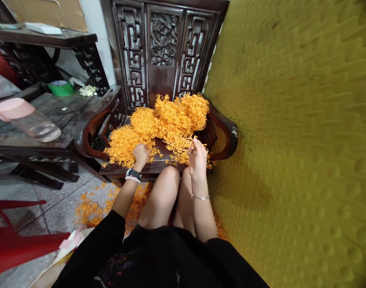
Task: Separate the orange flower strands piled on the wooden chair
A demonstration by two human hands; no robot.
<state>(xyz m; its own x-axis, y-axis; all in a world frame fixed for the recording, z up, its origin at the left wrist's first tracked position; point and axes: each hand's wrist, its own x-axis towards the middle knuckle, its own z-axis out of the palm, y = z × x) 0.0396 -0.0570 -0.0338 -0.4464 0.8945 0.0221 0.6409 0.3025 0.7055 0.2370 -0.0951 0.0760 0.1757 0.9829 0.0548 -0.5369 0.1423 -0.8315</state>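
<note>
A heap of small orange, branching, plastic-looking pieces (183,116) covers much of the seat of a dark carved wooden chair (163,76) in front of me. My right hand (198,155) is raised at the heap's near right side, its thumb and fingers pinching a spindly orange piece (183,143). My left hand (141,154) is closed at the near left edge of the heap, over the seat's front. Whatever its fingers hold, if anything, is too small to make out. A few loose orange bits lie on the seat between the hands.
A dark wooden table (9,134) at left bears a clear bottle with a pink lid (29,120) and a green roll of tape (61,88). More orange bits (91,210) litter the floor. A red stool (17,240) stands lower left; a yellow-green textured surface (291,120) fills the right.
</note>
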